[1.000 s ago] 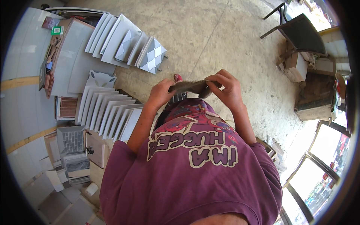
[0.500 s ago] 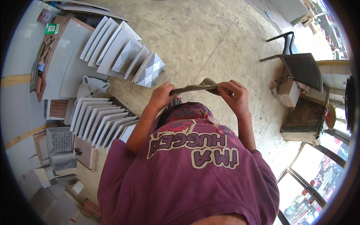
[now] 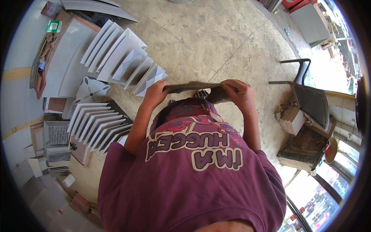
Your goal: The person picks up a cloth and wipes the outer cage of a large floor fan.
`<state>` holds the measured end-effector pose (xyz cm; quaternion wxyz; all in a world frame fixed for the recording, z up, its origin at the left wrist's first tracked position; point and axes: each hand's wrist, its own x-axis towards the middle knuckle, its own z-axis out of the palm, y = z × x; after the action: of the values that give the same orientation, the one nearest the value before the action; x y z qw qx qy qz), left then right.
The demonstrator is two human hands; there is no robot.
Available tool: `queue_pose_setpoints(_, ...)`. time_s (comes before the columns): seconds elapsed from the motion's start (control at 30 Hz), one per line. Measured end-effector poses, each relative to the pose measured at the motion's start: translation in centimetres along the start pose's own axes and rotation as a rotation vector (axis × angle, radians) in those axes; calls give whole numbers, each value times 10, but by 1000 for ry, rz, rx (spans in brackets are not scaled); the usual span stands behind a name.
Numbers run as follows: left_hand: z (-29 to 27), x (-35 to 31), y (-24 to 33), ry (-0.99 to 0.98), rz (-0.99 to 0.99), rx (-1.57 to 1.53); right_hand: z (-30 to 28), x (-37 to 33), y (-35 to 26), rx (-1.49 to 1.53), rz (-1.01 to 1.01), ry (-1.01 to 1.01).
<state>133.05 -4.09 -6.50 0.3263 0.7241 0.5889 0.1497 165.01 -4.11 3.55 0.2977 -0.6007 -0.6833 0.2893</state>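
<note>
Wall [image 3: 19, 50] is what we have at our far left, pale, with a yellow band across it. In front of it we see a green card [image 3: 54, 26] at the top of a stack of large panels, and lower down a grey tile [image 3: 57, 132] with a brick pattern. A white roll [image 3: 68, 180] lies below that. Next come two rows of sample tiles standing on edge: the lower row [image 3: 96, 129] and, above it, the upper row [image 3: 116, 58], which ends in a diamond-patterned piece.

Then we reach our left hand [image 3: 155, 94], its grip closed on the left end of a dark, rough-looking strip [image 3: 193, 87]. The strip is held up between our two hands, stretched nearly level in front of our purple shirt [image 3: 193, 189] and above the bare concrete floor [image 3: 201, 42]. Our right hand [image 3: 240, 92] has its grip pinched on the other end, where a wider part of the strip hangs beneath the fingers.

Well apart, farther right, we find a cardboard box [image 3: 293, 120], a wooden crate [image 3: 299, 150] and a dark chair [image 3: 311, 100], all near one another.
</note>
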Motion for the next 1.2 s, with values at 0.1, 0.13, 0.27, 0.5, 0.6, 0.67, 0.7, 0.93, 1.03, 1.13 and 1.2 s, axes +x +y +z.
queue_pose_setpoints(0.1,0,21,17,57,-73,-45,-18,42,20,17,17,-115)
queue_pose_setpoints(0.13,0,28,22,64,-102,-48,-24,57,26,14,11,-146)
queue_pose_setpoints(0.27,-4,58,40,191,-179,-36,-43,103,42,7,51,-307)
queue_pose_setpoints(0.5,-9,85,47,402,-224,-29,-42,157,74,-67,-95,-510)
queue_pose_setpoints(0.6,-16,96,39,469,-276,-66,-34,175,82,-40,-104,-592)
queue_pose_setpoints(0.67,-25,106,40,481,-299,-52,-25,187,89,-90,-140,-591)
queue_pose_setpoints(0.7,-30,113,39,492,-305,-52,-20,194,92,-117,-161,-578)
queue_pose_setpoints(0.93,-55,160,19,574,-295,-53,6,251,99,-174,-141,-388)
queue_pose_setpoints(1.03,-67,183,1,584,-299,-76,17,284,96,-104,-124,-365)
queue_pose_setpoints(1.13,-83,206,-13,606,-322,-156,28,324,85,-128,-133,-354)
queue_pose_setpoints(1.2,-94,220,-24,625,-312,-200,34,350,76,-127,-114,-342)
